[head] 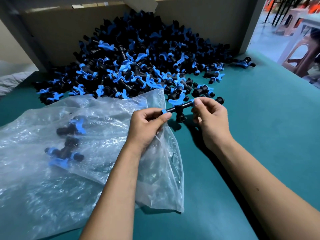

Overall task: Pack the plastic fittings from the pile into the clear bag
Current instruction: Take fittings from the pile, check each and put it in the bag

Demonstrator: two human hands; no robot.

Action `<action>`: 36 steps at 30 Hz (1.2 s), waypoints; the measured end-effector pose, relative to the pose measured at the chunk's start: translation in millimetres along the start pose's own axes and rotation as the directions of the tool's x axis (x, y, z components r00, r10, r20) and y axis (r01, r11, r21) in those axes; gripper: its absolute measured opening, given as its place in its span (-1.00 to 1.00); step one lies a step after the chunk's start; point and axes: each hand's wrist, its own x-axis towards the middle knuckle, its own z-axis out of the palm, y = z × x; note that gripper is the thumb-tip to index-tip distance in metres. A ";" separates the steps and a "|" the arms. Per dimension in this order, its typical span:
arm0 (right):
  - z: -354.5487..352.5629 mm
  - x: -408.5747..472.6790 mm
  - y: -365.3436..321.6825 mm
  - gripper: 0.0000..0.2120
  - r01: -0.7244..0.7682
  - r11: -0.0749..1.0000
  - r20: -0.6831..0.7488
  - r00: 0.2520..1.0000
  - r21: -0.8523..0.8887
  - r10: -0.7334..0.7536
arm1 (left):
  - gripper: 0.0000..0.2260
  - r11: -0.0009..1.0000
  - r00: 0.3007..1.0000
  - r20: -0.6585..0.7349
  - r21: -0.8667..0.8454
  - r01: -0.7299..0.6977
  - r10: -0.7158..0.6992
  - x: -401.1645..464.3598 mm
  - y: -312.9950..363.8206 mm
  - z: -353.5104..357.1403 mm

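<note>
One fitting (178, 109), a black tee with blue collars, is held off the table (259, 135) between both hands, just past the bag's mouth at 1 o'clock from frame centre. The left hand (147, 126) pinches its left blue collar between thumb and curled forefinger, and the same hand also gathers the edge of the bag (69, 153) under its lower fingers. The right hand (212, 120) pinches the right collar with thumb and fingertips, the other fingers curled in loosely. The tee's stem points down toward the table.

The bag is clear and crinkled and lies flat from 7 to 10 o'clock, its open edge under the left wrist. Two fittings show through the film: one (71, 129) at 9 o'clock and one (65, 153) just below it.

The pile (131, 63) of black and blue fittings fills the 11 to 1 o'clock zone, heaped against a cardboard wall (52, 32) and spilling to the bag's far edge. A few strays (245, 62) lie apart at 2 o'clock. The table is teal. Plastic stools (301, 54) stand beyond its right edge at 2 o'clock.
</note>
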 end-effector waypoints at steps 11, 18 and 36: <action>10.3 -19.1 -2.5 -0.79 0.447 0.772 0.259 0.894 -0.452 -0.366 | -0.81 0.993 0.995 -0.029 0.067 -0.093 0.095 -3.6 10.5 8.8; 4.5 -9.3 -4.1 -0.86 0.023 0.998 0.085 0.996 -0.051 -0.018 | -0.71 0.998 0.998 0.037 0.034 -0.048 0.046 -6.0 14.5 7.3; 7.3 -12.0 -6.4 -0.79 -0.070 0.996 0.139 0.987 -0.057 0.077 | -0.79 0.998 0.999 -0.016 0.038 -0.048 0.049 -9.7 20.5 5.1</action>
